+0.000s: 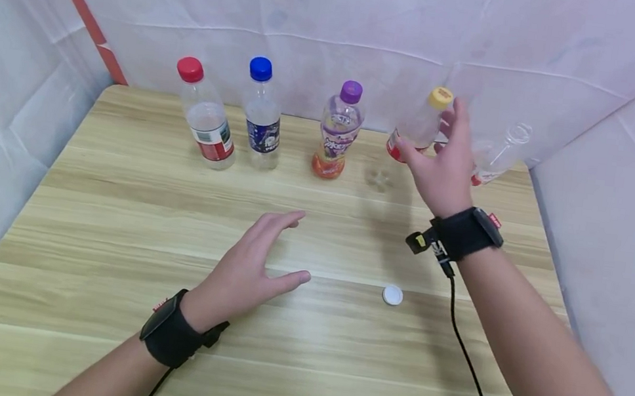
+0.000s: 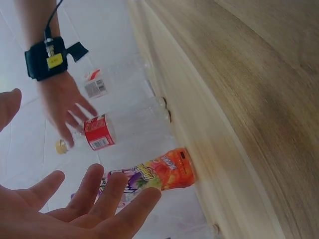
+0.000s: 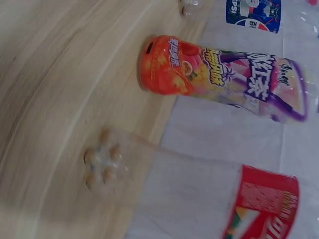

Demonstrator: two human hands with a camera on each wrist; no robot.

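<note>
My right hand (image 1: 445, 167) reaches round the upper part of a clear plastic bottle (image 1: 419, 126) with a yellow cap and red label. Its fingers are spread and fairly straight, with the thumb over the label and the fingertips beside the cap. In the left wrist view, this hand (image 2: 62, 104) overlaps the neck end of the bottle (image 2: 137, 119). My left hand (image 1: 240, 271) hovers over the middle of the table, fingers apart and holding nothing. A purple-capped bottle (image 1: 339, 131) with an orange and purple wrap stands left of the yellow-capped one.
A red-capped bottle (image 1: 208, 122) and a blue-capped bottle (image 1: 264, 119) stand at the back left. Behind my right hand is an uncapped clear bottle (image 1: 501, 156). A loose white cap (image 1: 392, 295) lies on the wooden table (image 1: 111, 232). White sheets (image 1: 346, 10) enclose the back and sides.
</note>
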